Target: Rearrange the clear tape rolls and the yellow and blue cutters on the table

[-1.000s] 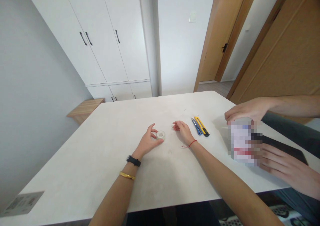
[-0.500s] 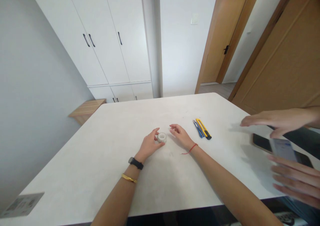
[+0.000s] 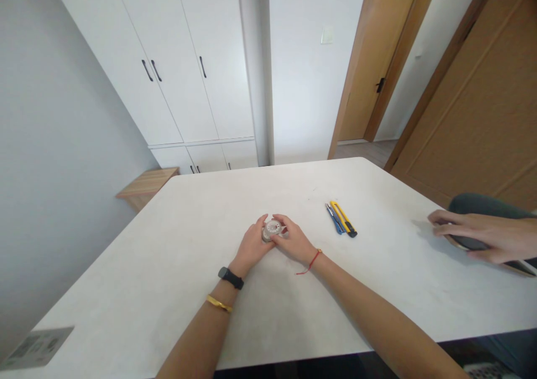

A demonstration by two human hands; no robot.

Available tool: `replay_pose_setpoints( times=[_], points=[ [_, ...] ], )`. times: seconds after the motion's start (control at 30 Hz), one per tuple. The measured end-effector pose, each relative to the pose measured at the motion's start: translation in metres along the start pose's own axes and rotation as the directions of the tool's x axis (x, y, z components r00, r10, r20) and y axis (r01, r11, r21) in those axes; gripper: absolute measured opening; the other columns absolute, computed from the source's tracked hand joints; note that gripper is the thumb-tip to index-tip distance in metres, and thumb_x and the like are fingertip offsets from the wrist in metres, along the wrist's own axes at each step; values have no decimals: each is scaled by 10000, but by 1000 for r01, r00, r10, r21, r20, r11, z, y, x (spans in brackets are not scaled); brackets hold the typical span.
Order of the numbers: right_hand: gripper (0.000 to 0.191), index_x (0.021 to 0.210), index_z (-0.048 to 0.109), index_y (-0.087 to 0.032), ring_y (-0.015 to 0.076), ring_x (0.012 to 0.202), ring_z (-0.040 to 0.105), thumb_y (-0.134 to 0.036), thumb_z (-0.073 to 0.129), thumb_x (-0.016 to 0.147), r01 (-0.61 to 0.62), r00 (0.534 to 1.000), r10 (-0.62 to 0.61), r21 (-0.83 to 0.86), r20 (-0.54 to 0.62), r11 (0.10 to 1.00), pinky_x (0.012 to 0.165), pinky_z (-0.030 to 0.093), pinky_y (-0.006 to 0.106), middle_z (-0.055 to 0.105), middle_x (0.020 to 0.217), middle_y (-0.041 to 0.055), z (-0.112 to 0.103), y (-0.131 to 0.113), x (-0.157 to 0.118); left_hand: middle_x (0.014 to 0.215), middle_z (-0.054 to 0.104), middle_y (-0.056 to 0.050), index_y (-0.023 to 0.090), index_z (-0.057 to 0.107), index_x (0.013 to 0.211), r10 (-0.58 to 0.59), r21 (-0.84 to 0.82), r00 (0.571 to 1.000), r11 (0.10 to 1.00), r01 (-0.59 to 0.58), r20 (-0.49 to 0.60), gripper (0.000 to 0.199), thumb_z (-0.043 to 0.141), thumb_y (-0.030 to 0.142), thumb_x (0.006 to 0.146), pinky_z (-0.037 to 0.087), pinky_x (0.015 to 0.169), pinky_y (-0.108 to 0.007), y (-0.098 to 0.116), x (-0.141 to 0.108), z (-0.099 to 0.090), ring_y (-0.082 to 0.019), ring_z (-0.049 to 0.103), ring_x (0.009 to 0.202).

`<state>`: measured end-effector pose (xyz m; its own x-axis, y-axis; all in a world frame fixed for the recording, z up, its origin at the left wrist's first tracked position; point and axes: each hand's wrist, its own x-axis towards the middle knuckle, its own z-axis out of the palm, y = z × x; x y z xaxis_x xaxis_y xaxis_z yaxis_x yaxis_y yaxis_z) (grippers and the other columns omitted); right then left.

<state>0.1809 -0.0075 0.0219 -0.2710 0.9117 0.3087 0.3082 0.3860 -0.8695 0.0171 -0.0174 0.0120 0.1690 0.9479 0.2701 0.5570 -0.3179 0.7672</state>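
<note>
A small, round, translucent roll of clear tape [image 3: 273,226] is between my hands at the middle of the white table. My left hand [image 3: 253,241] curls around its left side, thumb in front and fingers behind. From the right, my right hand [image 3: 296,240] grips it too, its thumb over the front edge and its fingers at the far side. The roll looks slightly tilted, and a second rim shows beneath its upper face; I cannot tell whether these are two pieces. Fingers hide part of it.
A blue cutter [image 3: 335,219] and a yellow utility knife [image 3: 344,219] lie side by side to the right. At the right edge another person's hand [image 3: 482,235] covers a dark phone [image 3: 464,242]. A printed label [image 3: 37,346] is on the table's near left corner.
My right hand has moved left and taken hold of the tape roll, which now looks tilted. The other person's lighter phone and second hand have gone from view; the remaining hand lowered onto the dark phone.
</note>
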Motion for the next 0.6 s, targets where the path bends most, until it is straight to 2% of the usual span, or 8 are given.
replay_pose_setpoints(
  times=[0.07, 0.2, 0.3, 0.4, 0.47, 0.6],
  points=[
    [483, 1200, 560, -211, 231, 1060, 582, -213, 645, 725, -4, 999, 4, -22, -34, 1000, 888, 471, 385, 610, 1221, 93, -2, 1, -1, 1152, 620, -101, 185, 468, 1313, -15, 7, 1000, 1000, 15, -18, 694, 740, 337, 692, 433, 917, -405, -1, 1, 0, -267, 578, 1047],
    [436, 1122, 575, -207, 221, 986, 590, -183, 635, 691, -21, 998, 18, -38, -66, 999, 853, 473, 374, 637, 1102, 72, -7, 5, 1, 1109, 620, -81, 200, 589, 1106, 42, 41, 999, 998, -42, -17, 434, 729, 313, 712, 420, 947, -419, -4, 2, 0, -259, 561, 1065],
    [437, 1104, 569, -202, 201, 892, 595, -161, 623, 673, -16, 996, 11, -46, -89, 999, 778, 487, 344, 636, 1055, 64, -10, 7, 2, 1113, 595, -73, 206, 570, 1109, 72, 26, 995, 997, -70, -63, 380, 678, 275, 751, 422, 964, -417, -6, 3, -1, -241, 556, 1080],
    [422, 1102, 561, -205, 197, 871, 588, -183, 627, 685, -10, 993, 3, -59, -114, 998, 760, 483, 337, 632, 1054, 64, -10, 5, 2, 1159, 580, -80, 201, 540, 1165, 68, 32, 993, 997, -65, -92, 425, 643, 229, 753, 402, 999, -424, -8, 2, -2, -239, 542, 1117],
    [419, 1101, 563, -220, 215, 926, 581, -211, 652, 691, 5, 994, -16, -100, -109, 995, 815, 469, 360, 634, 1067, 63, -7, 2, 3, 1199, 575, -95, 191, 509, 1231, 57, 30, 997, 998, -55, -59, 494, 641, 238, 757, 385, 1018, -434, -9, 2, -2, -249, 527, 1144],
    [454, 1117, 577, -219, 265, 1003, 575, -257, 708, 683, 14, 999, -22, -222, -37, 975, 915, 420, 430, 656, 1069, 87, 7, -2, 6, 1328, 508, -127, 185, 330, 1422, 51, -15, 999, 999, -50, 20, 774, 672, 245, 731, 340, 1057, -446, -8, 1, 0, -269, 467, 1230]
  ],
)
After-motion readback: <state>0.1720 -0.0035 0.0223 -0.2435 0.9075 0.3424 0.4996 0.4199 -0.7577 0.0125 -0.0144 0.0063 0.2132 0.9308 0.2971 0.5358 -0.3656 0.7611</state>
